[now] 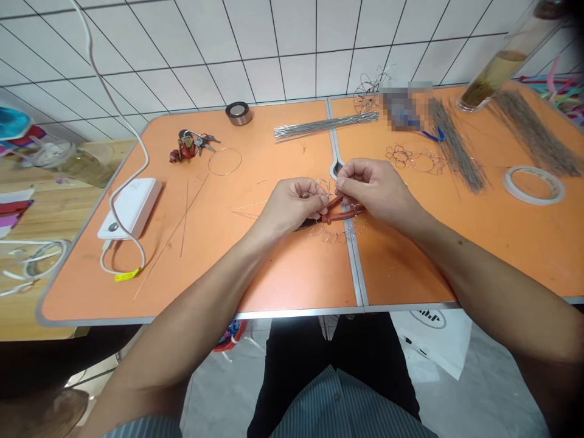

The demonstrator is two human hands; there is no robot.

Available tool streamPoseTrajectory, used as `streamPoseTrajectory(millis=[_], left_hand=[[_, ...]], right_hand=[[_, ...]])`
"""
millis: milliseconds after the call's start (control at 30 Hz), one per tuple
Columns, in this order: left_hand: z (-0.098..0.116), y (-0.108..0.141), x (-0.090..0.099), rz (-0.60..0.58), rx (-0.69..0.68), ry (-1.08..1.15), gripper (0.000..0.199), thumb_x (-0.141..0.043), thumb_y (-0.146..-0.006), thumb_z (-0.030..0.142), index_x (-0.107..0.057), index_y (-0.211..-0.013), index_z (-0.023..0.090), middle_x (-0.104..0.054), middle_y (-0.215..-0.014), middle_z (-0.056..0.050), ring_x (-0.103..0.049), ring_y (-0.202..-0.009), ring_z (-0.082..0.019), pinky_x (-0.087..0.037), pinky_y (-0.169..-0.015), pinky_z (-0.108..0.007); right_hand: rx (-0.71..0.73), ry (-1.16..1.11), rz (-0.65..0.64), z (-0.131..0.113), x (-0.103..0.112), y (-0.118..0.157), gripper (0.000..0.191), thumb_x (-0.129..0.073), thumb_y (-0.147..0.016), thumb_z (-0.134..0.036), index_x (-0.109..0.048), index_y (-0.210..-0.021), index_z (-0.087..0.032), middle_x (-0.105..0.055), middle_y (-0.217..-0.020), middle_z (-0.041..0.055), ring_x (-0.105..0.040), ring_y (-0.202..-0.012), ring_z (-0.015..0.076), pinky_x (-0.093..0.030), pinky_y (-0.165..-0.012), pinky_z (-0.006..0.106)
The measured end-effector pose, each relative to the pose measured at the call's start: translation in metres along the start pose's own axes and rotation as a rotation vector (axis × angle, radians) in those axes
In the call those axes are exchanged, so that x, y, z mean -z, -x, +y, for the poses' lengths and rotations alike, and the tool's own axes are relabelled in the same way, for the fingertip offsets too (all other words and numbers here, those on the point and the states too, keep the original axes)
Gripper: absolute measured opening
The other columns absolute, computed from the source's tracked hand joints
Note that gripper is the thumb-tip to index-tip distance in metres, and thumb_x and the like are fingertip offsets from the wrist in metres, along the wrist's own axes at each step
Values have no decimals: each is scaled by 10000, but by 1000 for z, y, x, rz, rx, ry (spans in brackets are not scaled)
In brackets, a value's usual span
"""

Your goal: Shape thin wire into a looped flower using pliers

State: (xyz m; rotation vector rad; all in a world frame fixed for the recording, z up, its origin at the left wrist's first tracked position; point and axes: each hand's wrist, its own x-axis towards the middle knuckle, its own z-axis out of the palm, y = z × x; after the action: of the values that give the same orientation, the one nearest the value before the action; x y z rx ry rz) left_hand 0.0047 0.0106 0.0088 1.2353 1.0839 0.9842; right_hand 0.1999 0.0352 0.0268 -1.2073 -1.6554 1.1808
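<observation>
Both hands meet over the middle of an orange folding table [292,274]. My left hand [298,205] is closed, pinching thin looped wire [323,185]. To its right, my right hand [371,182] is also closed, thumb and forefinger pressed together at the wire's other side; the fine strand between them is hard to make out. Beneath the hands lie pliers [335,216] with red handles, their dark jaws pointing left, partly covered by my left fingers. A wire piece bent into petal-like loops [335,234] rests around the pliers.
A bundle of straight wires [326,126] lies behind the hands, with tape [238,113] and keys [201,142] to its left. A white power bank [130,208] with a cable sits at left. More wire bundles [457,146], a tape ring [533,185] and a tall bottle [495,76] stand right.
</observation>
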Motion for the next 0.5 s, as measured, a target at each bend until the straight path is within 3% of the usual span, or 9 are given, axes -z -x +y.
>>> streamPoseTrajectory(millis=[500], left_hand=[[3, 1, 0, 21, -7, -15, 184, -794, -865, 195, -694, -716, 153, -730, -704, -36, -664, -600, -100, -557, -648, -231]], right_hand=[[9, -27, -6, 2, -1, 0, 136, -774, -847, -243, -661, -771, -234, -669, -740, 3, -603, -649, 155, -488, -578, 286]])
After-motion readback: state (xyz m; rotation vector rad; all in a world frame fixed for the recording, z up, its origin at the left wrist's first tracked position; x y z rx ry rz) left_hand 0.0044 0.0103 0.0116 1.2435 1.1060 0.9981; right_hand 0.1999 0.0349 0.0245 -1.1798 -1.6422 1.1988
